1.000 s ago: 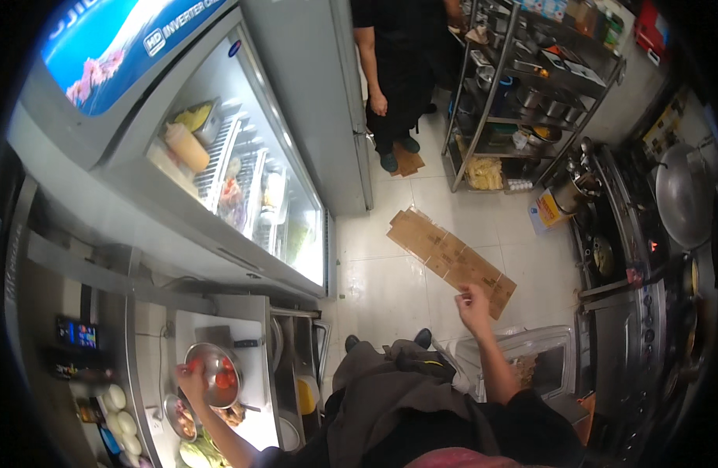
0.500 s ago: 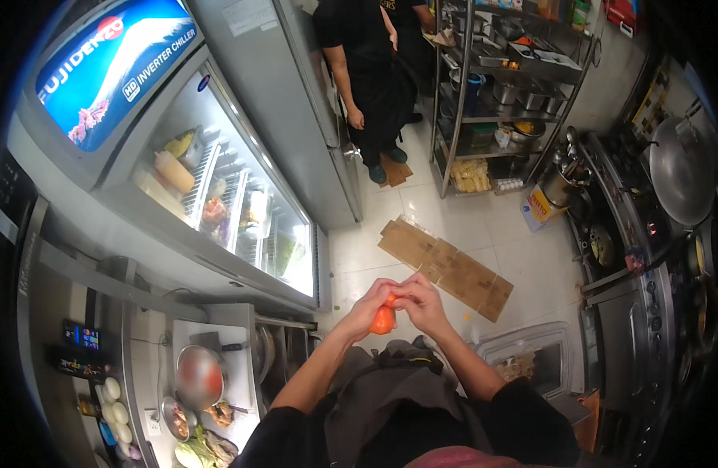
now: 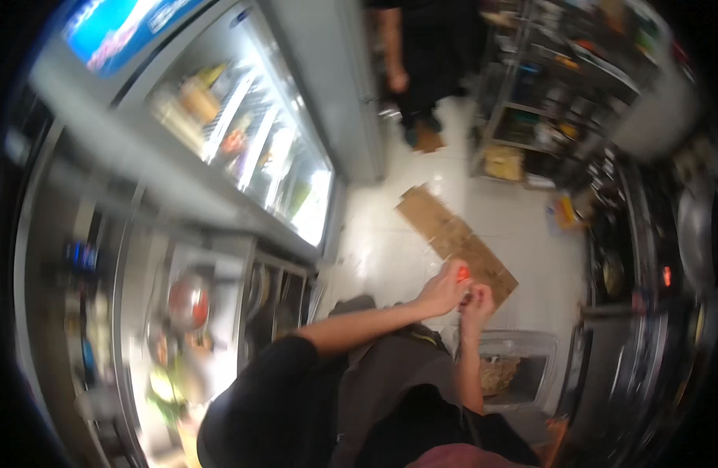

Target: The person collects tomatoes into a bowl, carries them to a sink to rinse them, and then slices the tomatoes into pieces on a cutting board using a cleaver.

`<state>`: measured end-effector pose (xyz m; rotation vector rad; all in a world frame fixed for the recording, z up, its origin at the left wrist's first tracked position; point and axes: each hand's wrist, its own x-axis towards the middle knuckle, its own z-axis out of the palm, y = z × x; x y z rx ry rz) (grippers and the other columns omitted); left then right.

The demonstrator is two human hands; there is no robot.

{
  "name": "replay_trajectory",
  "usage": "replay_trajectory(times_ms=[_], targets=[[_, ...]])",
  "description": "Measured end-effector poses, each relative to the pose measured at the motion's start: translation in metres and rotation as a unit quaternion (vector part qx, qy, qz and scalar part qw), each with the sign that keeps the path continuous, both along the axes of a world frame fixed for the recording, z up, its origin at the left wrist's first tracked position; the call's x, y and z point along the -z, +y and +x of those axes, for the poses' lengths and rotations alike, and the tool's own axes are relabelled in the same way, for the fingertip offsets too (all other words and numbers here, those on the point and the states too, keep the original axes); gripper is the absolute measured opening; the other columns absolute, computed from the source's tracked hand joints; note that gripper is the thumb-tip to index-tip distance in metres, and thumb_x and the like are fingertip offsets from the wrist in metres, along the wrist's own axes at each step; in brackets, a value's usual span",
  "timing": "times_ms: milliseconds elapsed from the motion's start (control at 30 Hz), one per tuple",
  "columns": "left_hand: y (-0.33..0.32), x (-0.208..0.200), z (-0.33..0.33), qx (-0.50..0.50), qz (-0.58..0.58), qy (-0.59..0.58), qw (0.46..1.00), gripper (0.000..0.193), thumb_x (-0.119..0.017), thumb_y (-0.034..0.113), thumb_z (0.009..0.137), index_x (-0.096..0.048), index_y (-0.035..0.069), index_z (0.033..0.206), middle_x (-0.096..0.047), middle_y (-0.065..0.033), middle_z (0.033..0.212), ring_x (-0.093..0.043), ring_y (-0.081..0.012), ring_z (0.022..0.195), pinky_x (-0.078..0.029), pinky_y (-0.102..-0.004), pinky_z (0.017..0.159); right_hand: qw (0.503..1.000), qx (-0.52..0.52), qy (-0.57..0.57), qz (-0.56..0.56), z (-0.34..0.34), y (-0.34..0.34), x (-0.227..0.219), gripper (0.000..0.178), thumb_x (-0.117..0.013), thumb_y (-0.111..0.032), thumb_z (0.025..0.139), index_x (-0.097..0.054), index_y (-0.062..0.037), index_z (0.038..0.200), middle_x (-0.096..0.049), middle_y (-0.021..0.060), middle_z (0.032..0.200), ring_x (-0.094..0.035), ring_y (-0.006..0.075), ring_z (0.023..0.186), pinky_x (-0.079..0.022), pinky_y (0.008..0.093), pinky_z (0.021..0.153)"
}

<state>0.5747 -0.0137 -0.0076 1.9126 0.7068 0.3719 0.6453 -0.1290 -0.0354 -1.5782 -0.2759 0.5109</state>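
Observation:
My left hand [image 3: 443, 292] is closed round a smooth, rounded orange-red thing [image 3: 462, 274], mostly covered by the fingers, so its kind is unclear. Close against it is my right hand [image 3: 476, 304], its fingers curled; motion blur hides what they pinch. Both hands are in front of my apron [image 3: 386, 374], above the floor. Beneath them lies a flattened strip of brown cardboard [image 3: 444, 226]. Just below my right hand stands a clear plastic bin [image 3: 522, 337] with light brown scraps [image 3: 499, 373] inside.
A lit glass-door fridge [image 3: 253, 140] stands on the left. Below it, a counter holds a metal bowl [image 3: 189, 303] with red contents and green leaves [image 3: 165, 384]. A co-worker [image 3: 429, 62] stands ahead beside a shelf rack [image 3: 522, 117]. Stoves and a wok [image 3: 696, 210] line the right.
My hands have moved right, toward the bin, with the orange-red thing. The view has shifted and blurred. Less of the thing shows between my fingers.

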Motion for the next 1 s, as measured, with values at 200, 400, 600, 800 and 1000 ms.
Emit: replay_trajectory(times_ms=[200,400,600,800,1000], targets=[[0.039,-0.036,-0.046,-0.013,-0.04,-0.052,0.998,0.036,-0.065,0.025,0.103,-0.055,0.009,0.134,-0.06,-0.0211,0.126,-0.061,-0.0418,0.115,-0.052,-0.0476,0.099,0.958,0.123,-0.174,-0.194,0.045,-0.124,0.069,0.021,-0.056,-0.019,0.111,-0.063,-0.0012,0.12,-0.065,0.012,0.099,-0.066,0.0212,0.082,-0.059,0.0347,0.068],[0.124,-0.041,-0.291,-0.415,0.176,-0.023,0.892,0.03,-0.07,0.006,0.093,-0.067,0.008,0.123,-0.065,-0.0147,0.112,-0.064,-0.0331,0.107,-0.054,-0.0421,0.095,0.61,-0.027,-0.248,-0.752,0.133,-0.305,0.174,0.025,-0.063,-0.01,0.1,-0.082,0.0011,0.112,-0.074,0.0235,0.124,-0.066,0.0414,0.122,-0.06,0.0514,0.091],[0.18,-0.054,-0.583,-0.586,0.35,0.238,0.691,0.031,-0.068,0.022,0.095,-0.069,0.02,0.125,-0.06,-0.0213,0.125,-0.07,-0.0463,0.093,-0.06,-0.055,0.079,0.799,-0.164,-0.397,-0.421,0.15,-0.13,0.169,0.038,-0.074,-0.01,0.087,-0.074,0.0074,0.121,-0.076,0.0285,0.118,-0.074,0.0443,0.101,-0.057,0.0514,0.092],[0.219,-0.001,-0.643,-0.25,0.275,0.574,0.73,0.038,-0.067,0.021,0.091,-0.071,0.018,0.129,-0.064,-0.013,0.131,-0.057,-0.029,0.132,-0.045,-0.0512,0.105,0.832,-0.441,-0.27,-0.2,-0.086,0.219,0.077,0.033,-0.068,-0.005,0.101,-0.063,0.0125,0.128,-0.071,0.0234,0.123,-0.072,0.0249,0.108,-0.059,0.0373,0.093],[0.227,-0.016,-0.659,-0.391,0.118,0.279,0.869,0.046,-0.079,0.013,0.081,-0.065,0.013,0.125,-0.068,-0.0156,0.127,-0.069,-0.0373,0.115,-0.057,-0.0471,0.097,0.768,-0.581,-0.268,0.002,-0.329,0.341,-0.026,0.032,-0.067,0.0,0.101,-0.067,-0.0032,0.133,-0.07,0.0134,0.124,-0.073,0.0215,0.106,-0.059,0.0335,0.091]])
